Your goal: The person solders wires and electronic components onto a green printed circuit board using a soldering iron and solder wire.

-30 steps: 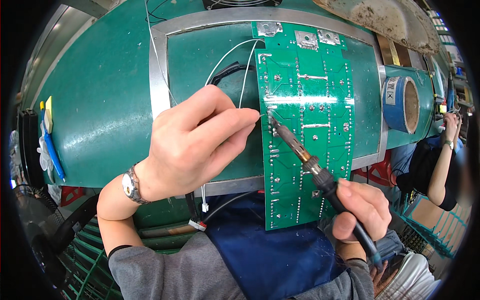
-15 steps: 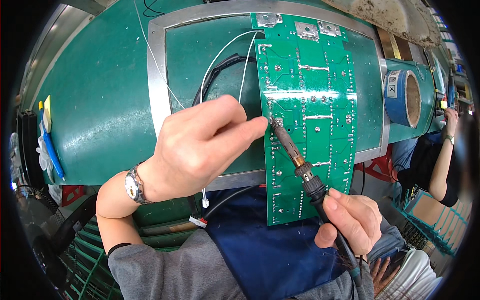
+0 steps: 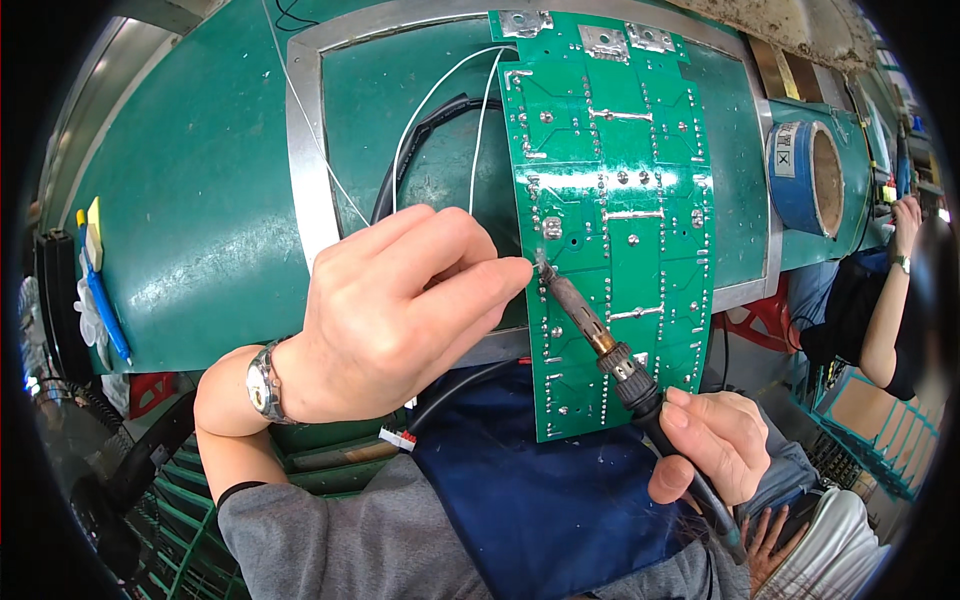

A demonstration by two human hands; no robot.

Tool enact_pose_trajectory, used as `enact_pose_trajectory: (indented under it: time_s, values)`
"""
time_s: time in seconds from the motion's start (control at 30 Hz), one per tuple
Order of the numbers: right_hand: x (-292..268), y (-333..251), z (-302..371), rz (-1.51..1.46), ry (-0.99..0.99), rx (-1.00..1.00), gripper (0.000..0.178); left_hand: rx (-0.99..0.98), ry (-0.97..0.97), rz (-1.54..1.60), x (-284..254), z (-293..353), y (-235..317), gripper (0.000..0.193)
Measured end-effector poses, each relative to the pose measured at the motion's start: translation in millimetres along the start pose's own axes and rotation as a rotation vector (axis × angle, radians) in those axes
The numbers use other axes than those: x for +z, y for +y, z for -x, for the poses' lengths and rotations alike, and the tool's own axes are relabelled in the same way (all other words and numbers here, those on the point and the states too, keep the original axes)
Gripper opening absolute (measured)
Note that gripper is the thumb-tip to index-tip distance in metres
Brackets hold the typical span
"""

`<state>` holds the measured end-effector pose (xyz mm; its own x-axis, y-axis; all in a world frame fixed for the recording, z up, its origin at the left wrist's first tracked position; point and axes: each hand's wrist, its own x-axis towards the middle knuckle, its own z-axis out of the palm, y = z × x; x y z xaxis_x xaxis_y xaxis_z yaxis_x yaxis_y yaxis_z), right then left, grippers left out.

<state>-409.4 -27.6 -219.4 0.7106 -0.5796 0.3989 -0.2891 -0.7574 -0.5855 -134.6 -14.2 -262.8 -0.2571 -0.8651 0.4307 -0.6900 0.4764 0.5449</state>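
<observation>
Evidently, the work has crept down the green circuit board (image 3: 625, 260), which lies across the metal frame (image 3: 308, 190) on the bench (image 3: 190, 260) with its near end over the blue cloth (image 3: 540, 490). A second ago the soldering iron (image 3: 628, 373) had its tip above the squarish silver patch (image 3: 552, 228) near the board's left edge; half a second later it was about level with it, and now it sits below that patch, nearer the person. The left hand (image 3: 395, 310) has followed: thumb and finger stay pinched at the board's left edge, on what looks like a thin wire (image 3: 536, 266), its end meeting the iron's tip. The right hand (image 3: 715, 445), to the right of the board's near end, is closed around the iron's handle, slanting it up over the board.

I take this as soldering joint by joint down the left row, with the spots beside the patch passed and those just below it now in hand. Whether the passed joints are well filled is too small to tell. The white wires (image 3: 408, 135) still loop out left of the board's far end, and the blue roll (image 3: 787, 190) still stands to its right, so the progress shows only at the tip.
</observation>
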Motion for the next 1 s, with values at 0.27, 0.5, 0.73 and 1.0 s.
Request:
enact_pose_trajectory:
  time_s: [0.27,0.5,0.73,1.0]
  values:
    - [4,4,12,-0.020,0.122,-0.024,0.023,-0.130,-0.067,0.048,-11,-2,9,0.024]
    - [3,1,18,-0.059,0.078,-0.009,0.021,-0.035,-0.119,0.101,-4,1,8,0.021]
    - [9,-7,19,-0.025,0.060,-0.059,0.021,-0.060,-0.139,0.078,-10,1,11,0.021]
    - [2,0,37,-0.096,0.218,-0.043,0.023,-0.150,-0.113,0.079,-19,23,37,0.021]
